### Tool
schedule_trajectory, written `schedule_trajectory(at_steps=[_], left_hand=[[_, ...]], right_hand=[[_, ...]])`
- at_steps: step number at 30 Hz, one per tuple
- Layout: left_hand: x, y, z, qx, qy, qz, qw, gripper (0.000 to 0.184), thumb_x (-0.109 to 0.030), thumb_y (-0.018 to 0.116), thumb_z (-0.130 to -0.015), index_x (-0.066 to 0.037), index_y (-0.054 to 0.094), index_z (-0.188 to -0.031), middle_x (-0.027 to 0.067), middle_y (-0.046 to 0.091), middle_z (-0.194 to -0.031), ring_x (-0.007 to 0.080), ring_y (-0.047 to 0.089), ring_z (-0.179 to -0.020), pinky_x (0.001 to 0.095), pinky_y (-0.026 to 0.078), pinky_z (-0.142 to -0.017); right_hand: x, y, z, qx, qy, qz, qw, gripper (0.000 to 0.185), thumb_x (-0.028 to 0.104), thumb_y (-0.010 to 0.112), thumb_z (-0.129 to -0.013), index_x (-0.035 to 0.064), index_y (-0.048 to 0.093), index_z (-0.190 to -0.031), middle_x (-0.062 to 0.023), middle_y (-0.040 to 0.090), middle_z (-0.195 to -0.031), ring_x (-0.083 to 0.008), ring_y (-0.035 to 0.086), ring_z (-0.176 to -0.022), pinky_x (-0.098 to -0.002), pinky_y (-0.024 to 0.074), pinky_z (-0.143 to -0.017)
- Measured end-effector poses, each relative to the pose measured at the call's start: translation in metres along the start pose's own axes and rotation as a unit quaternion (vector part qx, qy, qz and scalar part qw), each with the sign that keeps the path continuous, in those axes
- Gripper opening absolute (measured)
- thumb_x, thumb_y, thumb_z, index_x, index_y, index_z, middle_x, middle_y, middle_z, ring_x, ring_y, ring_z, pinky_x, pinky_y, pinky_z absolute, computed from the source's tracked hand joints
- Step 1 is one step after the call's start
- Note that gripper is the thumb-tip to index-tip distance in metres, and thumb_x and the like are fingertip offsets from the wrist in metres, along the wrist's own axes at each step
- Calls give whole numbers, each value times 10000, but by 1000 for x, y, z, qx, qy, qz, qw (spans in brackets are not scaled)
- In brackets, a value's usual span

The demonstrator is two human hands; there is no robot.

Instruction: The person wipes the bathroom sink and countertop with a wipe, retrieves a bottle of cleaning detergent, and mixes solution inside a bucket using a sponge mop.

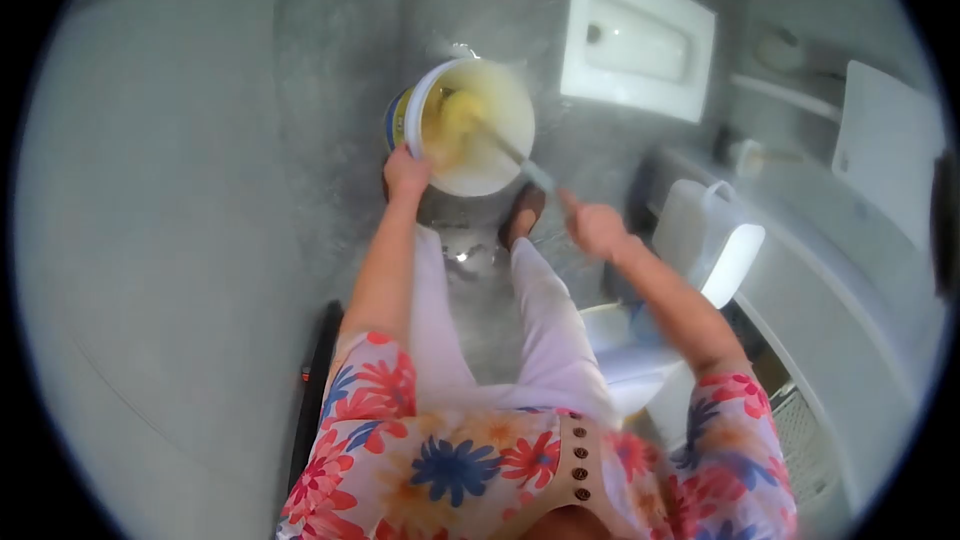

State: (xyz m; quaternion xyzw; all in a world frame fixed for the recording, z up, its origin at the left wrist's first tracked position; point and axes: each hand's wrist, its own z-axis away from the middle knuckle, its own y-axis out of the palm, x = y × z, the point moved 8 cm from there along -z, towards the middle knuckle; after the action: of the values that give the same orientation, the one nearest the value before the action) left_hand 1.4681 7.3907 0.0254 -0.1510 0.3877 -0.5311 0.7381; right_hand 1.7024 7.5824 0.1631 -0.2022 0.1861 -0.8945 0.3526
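A white bucket [470, 178] with a yellow and blue label tilts in front of my feet, its mouth turned to the right. My left hand [407, 176] is closed on its near rim. My right hand [597, 229] grips the pale handle of a long-handled brush [537, 176], which slants up and left into the bucket. The brush's yellow head is inside the bucket and smeared by motion, so its bristles cannot be made out. Yellowish stains or liquid show on the bucket's inner wall.
A white squat toilet [640, 45] is set in the wet grey floor [340, 120] at the upper right. To my right stand a white lidded container [690, 230] and a pale ledge [820, 310]. A white panel [888, 145] leans farther right. Another white tub [630, 370] is beside my leg.
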Motion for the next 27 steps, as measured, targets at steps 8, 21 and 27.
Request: schedule_trajectory(at_steps=[8, 21, 27], left_hand=[[0, -71, -144, -87, 118, -38, 989, 529, -357, 562, -685, -75, 515, -1131, 198, 545, -960, 365, 544, -847, 412, 434, -761], [-79, -113, -230, -120, 203, -53, 970, 390, -352, 570, -721, -164, 593, -1062, 128, 558, -849, 314, 563, -758, 389, 463, -671], [-102, -111, -251, -78, 215, -49, 972, 374, -375, 579, -711, -192, 612, -1035, 129, 574, -842, 299, 564, -793, 383, 458, -698]], right_hand=[[121, -20, -176, 49, 13, 170, 984, 626, 39, 438, -771, 184, 226, -1343, -166, 582, -973, -291, 576, -886, -385, 464, -761], [184, -129, -220, 177, 43, -175, 968, 693, 3, 451, -725, 126, 185, -1353, -215, 599, -854, -365, 568, -866, -404, 424, -817], [143, -72, -202, 180, -59, 28, 982, 651, 82, 464, -738, 136, 234, -1344, -153, 584, -715, -230, 539, -527, -346, 456, -538]])
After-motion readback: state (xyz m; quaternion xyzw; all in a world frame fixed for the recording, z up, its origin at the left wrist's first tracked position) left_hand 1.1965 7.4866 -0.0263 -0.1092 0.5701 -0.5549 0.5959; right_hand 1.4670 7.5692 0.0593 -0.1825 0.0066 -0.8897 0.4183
